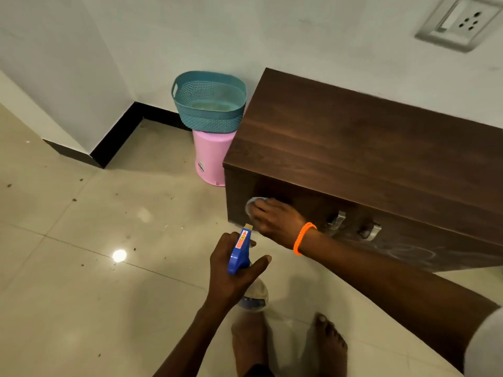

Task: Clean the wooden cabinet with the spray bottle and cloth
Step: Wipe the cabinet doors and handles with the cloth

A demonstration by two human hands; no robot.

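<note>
A dark brown wooden cabinet (pixel 353 137) stands against the wall at the right, with two metal handles on its front. My right hand (pixel 275 220), with an orange band at the wrist, presses a pale cloth (pixel 251 204) flat against the left part of the cabinet's front. My left hand (pixel 231 270) grips a spray bottle (pixel 241 251) with a blue trigger head and a clear body, held in the air below the cloth with its nozzle pointing at the cabinet. Faint wet streaks show on the right door.
A teal basket (pixel 209 104) sits on a pink bin (pixel 211 156) just left of the cabinet, in the wall corner. Beige floor tiles with scattered specks of dirt spread to the left. My bare feet (pixel 288 346) stand below. A wall socket (pixel 460 20) is at the top right.
</note>
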